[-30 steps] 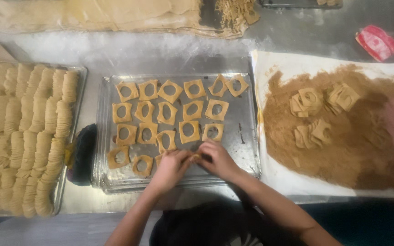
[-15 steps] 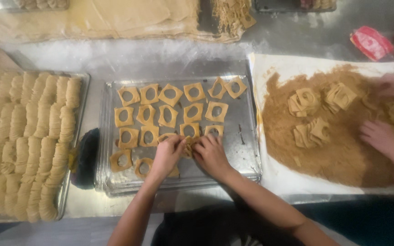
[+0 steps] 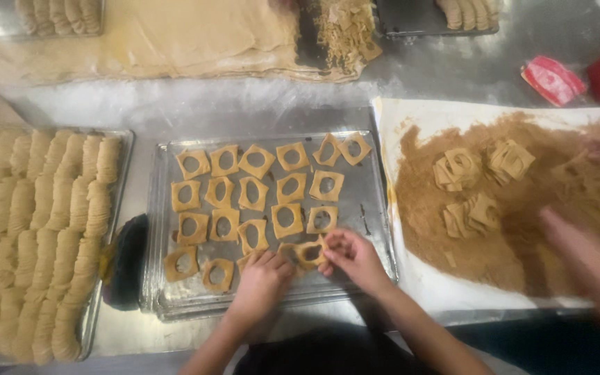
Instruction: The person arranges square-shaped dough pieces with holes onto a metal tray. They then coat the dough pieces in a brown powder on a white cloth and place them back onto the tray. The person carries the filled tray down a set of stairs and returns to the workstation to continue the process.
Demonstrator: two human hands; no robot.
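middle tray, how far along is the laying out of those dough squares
Done: three full rows of holed dough squares on the tray. In hand: both the left hand and right hand place a piece in the front row. Left: the tray's front right, and stacks on the crumb sheet.

Red-and-white flat packet (image 3: 552,78), perhaps plastic (blurred), far right of table (image 3: 244,104)

Shiny metal tray (image 3: 373,208) w/ matt dough squares (image 3: 255,161).
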